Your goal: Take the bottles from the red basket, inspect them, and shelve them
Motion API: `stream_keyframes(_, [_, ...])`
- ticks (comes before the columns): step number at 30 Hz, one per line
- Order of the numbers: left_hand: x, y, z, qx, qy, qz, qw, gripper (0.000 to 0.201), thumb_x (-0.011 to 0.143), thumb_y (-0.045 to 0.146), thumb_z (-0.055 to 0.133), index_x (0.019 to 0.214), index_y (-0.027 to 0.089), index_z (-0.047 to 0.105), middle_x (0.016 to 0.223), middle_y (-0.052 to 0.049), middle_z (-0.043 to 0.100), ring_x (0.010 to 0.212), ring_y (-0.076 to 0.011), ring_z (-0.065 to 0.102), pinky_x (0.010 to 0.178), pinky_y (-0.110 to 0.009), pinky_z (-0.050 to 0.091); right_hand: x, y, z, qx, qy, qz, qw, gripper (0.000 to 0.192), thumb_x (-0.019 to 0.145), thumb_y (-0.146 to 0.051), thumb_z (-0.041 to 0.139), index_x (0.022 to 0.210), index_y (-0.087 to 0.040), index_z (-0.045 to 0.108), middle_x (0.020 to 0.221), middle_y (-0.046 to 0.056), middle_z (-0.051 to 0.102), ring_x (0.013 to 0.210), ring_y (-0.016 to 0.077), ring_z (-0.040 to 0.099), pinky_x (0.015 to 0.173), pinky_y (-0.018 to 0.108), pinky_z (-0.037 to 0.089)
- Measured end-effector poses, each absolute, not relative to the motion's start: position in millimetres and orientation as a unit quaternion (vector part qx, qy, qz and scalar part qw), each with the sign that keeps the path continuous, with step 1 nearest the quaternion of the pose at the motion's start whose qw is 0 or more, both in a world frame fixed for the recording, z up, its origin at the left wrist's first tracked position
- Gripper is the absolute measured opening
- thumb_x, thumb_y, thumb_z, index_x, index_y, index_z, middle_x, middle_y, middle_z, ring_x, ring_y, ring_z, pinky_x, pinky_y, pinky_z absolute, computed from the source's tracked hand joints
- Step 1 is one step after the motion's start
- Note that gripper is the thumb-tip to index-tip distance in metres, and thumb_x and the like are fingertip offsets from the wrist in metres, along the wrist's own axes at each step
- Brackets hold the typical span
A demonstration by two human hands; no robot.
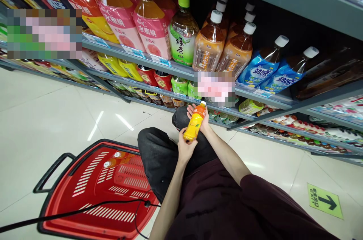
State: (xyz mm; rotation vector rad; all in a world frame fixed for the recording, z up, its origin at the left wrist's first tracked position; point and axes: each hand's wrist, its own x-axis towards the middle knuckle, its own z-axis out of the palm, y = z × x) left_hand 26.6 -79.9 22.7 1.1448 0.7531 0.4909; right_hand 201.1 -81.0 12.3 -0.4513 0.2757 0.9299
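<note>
A small juice bottle point(195, 122) with a white cap, an orange top and a yellow label is held tilted over my knees, its cap pointing toward the shelves. Fingers and thumb of my left hand point(185, 144) close around its base. My right hand point(205, 122) supports the upper part from behind and the right side, with some fingertips showing past the bottle's left edge. To the left, a red shopping basket point(61, 198) stands on the floor. Two white-capped bottles point(112, 160) with orange contents lie inside it.
Shelves point(181, 69) of drinks run across in front of me, with large peach drink bottles point(150, 28), a green tea bottle point(183, 34) and blue-labelled bottles point(256, 66). A black cable point(76, 211) crosses the basket. A green exit sign point(324, 201) marks the floor at right.
</note>
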Motion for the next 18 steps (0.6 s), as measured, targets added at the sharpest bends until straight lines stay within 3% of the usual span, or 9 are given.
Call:
stream_keyframes(3, [24.0,-78.0,20.8,0.662,0.314,0.271,0.625,0.069,0.069,0.016,0.079,0.134,0.021,0.058,0.13,-0.012,0.063,0.116,-0.0295,0.065,0.096,-0.043,0.058,200.3,-81.4,12.1,-0.217,0.126,0.442,0.861,0.07,0.102,-0.066,0.023,0.117,-0.014,0.067,0.126,0.017,0.071,0.125,0.0271,0.065,0.106,0.047,0.055])
stream_keyframes(6, [22.3,-74.4,13.7,0.774,0.243,0.328,0.484,0.06,0.072,0.011,0.073,0.131,0.018,0.064,0.128,-0.014,0.06,0.123,-0.0319,0.06,0.107,-0.048,0.051,199.6,-83.3,12.0,-0.22,0.115,0.441,0.862,0.06,0.101,-0.058,0.03,0.119,-0.015,0.067,0.128,0.016,0.071,0.128,0.0265,0.064,0.108,0.048,0.053])
stream_keyframes(12, [21.0,-69.1,7.7,0.861,0.145,0.373,0.313,0.054,0.078,-0.005,0.057,0.122,0.018,0.074,0.137,-0.017,0.054,0.128,-0.0324,0.052,0.105,-0.049,0.05,199.0,-86.6,12.1,-0.224,0.11,0.437,0.864,0.048,0.096,-0.04,0.034,0.124,-0.017,0.066,0.13,0.013,0.071,0.127,0.0236,0.064,0.111,0.047,0.051])
stream_keyframes(18, [21.6,-69.0,9.6,0.882,0.129,0.389,0.231,0.058,0.08,-0.009,0.053,0.117,0.027,0.08,0.133,-0.013,0.062,0.129,-0.0324,0.052,0.105,-0.051,0.046,199.7,-86.9,14.4,-0.207,0.124,0.44,0.865,0.054,0.101,-0.047,0.03,0.125,-0.015,0.065,0.132,0.014,0.069,0.127,0.023,0.064,0.11,0.045,0.053])
